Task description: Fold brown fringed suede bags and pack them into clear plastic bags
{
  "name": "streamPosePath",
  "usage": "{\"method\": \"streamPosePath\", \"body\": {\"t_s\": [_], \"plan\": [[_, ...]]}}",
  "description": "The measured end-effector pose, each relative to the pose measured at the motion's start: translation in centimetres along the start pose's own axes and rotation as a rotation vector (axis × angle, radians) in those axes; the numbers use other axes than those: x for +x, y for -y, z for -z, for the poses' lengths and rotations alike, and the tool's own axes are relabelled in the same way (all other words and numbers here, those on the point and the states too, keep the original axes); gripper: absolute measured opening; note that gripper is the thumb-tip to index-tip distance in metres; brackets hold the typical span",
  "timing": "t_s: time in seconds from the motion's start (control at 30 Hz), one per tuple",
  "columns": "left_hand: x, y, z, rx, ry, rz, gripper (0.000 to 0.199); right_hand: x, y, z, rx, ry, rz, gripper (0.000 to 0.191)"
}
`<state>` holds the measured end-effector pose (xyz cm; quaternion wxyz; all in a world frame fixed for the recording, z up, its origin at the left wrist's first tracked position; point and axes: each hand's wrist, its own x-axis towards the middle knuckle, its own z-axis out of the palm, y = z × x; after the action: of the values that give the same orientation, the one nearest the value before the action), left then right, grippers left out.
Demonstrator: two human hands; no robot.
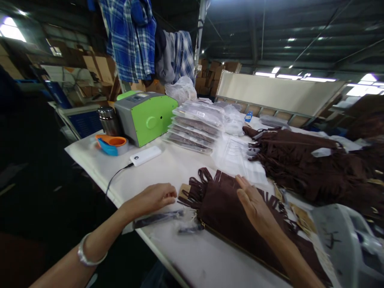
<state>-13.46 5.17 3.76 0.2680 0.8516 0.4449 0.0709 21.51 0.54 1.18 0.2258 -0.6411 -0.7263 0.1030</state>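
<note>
At a white-topped worktable (129, 188) in a warehouse, we lay our right hand (255, 206) open and flat, fingers extended, over a dark brown fringed bag (225, 208). The bag lies at the near edge, right of center, its gold-toned zipper (234, 239) facing us. Our left hand (163, 195), its wrist circled by a silver bangle (85, 252), hovers just left of the fringe and a tan tag (185, 191), fingers curled; whether they grip anything, we cannot tell. Near it on the table lie dark strips in clear plastic (159, 219). Farther left, we see a white power bank (145, 155) with a cable, an orange-and-blue tape dispenser, by its look (111, 144), a steel flask (109, 121) and a green-and-gray machine (150, 116). Plastic-wrapped packages (195, 126) stand stacked at the far center, while more brown fringed goods (300, 160) are heaped at right, beyond a gray-white device (339, 244).
</note>
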Motion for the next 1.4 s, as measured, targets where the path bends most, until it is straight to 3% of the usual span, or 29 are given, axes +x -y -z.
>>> {"method": "streamPosePath", "body": {"t_s": [0.07,0.13,0.27,0.4,0.67,0.83,0.93,1.1,1.2,1.3,1.4], "plan": [[1.7,0.0,-0.9,0.002,-0.114,-0.035,0.026,-0.1,-0.6,-1.4,-0.156,-0.012,0.070,0.063],[3.4,0.0,-1.7,0.037,-0.153,-0.035,0.030,-0.3,-1.1,-2.9,-0.268,0.074,0.097,0.064],[6.1,0.0,-2.4,0.090,-0.124,0.059,0.024,-0.4,-1.6,-4.0,-0.354,0.145,0.089,0.066],[6.9,0.2,-2.1,0.067,-0.077,0.095,0.013,-0.3,-1.7,-3.7,-0.373,0.138,0.083,0.066],[3.2,1.1,-1.6,-0.086,0.006,0.140,0.013,-0.4,-1.6,-3.7,-0.335,0.119,0.083,0.065],[-0.9,3.1,-1.9,-0.387,0.056,0.275,0.028,-0.4,-1.5,-3.8,-0.338,0.118,0.080,0.066],[-3.2,3.7,-1.5,-0.259,0.027,0.328,0.021,-0.4,-1.7,-4.0,-0.334,0.116,0.073,0.065],[-4.8,1.1,-0.8,0.064,-0.121,0.373,0.012,0.1,-1.8,-3.5,-0.295,0.183,0.033,0.067],[-3.8,-1.7,-1.7,0.097,-0.220,0.242,0.012,0.5,-0.6,-2.5,-0.245,0.149,0.017,0.067],[-2.3,-3.7,-3.7,0.175,-0.161,0.100,0.014,0.5,1.1,-2.2,-0.259,0.043,0.099,0.065],[-1.1,-4.2,-5.7,0.255,-0.137,0.070,0.011,0.2,1.9,-3.1,-0.296,0.073,0.155,0.061]]}}
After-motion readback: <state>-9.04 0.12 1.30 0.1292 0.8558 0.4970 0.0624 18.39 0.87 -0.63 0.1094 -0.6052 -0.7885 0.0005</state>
